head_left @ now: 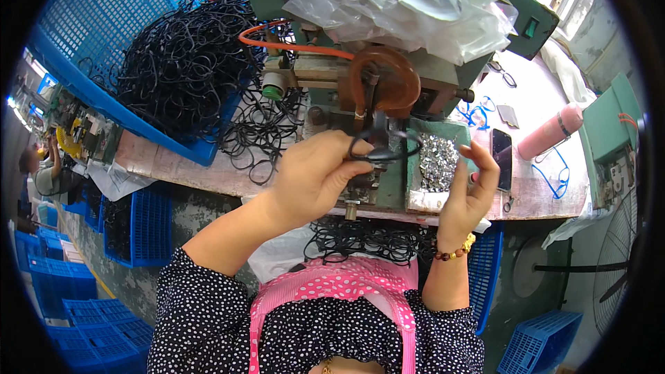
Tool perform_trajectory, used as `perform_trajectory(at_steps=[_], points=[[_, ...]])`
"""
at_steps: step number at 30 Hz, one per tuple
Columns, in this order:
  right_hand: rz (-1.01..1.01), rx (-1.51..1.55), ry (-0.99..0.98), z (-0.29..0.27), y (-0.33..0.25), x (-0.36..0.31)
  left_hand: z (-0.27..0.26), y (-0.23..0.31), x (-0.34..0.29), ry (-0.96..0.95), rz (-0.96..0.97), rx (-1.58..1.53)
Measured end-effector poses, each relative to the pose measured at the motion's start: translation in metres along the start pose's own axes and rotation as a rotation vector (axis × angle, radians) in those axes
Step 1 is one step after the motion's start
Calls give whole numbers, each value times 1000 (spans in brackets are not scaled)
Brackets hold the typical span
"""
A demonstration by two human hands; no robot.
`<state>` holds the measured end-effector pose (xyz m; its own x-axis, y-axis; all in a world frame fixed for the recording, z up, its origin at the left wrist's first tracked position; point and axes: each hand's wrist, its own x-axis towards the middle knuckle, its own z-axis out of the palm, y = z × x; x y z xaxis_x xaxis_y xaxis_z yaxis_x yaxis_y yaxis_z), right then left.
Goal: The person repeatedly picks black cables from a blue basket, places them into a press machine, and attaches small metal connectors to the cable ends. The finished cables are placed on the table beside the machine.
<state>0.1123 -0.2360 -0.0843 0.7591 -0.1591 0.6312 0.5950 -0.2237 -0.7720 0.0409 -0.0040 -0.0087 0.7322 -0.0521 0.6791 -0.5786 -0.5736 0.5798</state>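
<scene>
My left hand [312, 172] is closed in a pinch on a black cord loop [384, 158]. It is at the front of a green bench machine [325, 73], under a thick brown curved tube [409, 79]. Motion blurs part of the loop. My right hand [468, 197] is raised beside a green tray [413, 166] of small shiny metal pieces [438, 164]. Its fingers are bent and apart, with nothing visible between them. More black cord loops [256, 131] lie loose on the table left of the machine, and others [374, 239] rest across my lap.
A blue basket [131, 107] heaped with black cords [187, 62] stands at left. Clear plastic bags [409, 3] cover the machine's top. Rightward are a phone [501, 159], a pink bottle [551, 131] and blue cords [478, 112]. A fan [613, 270] stands beyond the table's right edge.
</scene>
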Motion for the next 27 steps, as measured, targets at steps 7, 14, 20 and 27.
perform_trajectory(at_steps=[7,14,20,27], points=[[274,-76,-152,-28,56,-12,2,-5,-3,30,67,-4],[-127,-634,-465,-2,52,-6,4,-2,-2,86,135,44],[-155,-483,-297,3,62,-9,11,-3,-9,150,115,36],[91,-274,-215,-3,69,-23,10,1,-25,192,94,119]])
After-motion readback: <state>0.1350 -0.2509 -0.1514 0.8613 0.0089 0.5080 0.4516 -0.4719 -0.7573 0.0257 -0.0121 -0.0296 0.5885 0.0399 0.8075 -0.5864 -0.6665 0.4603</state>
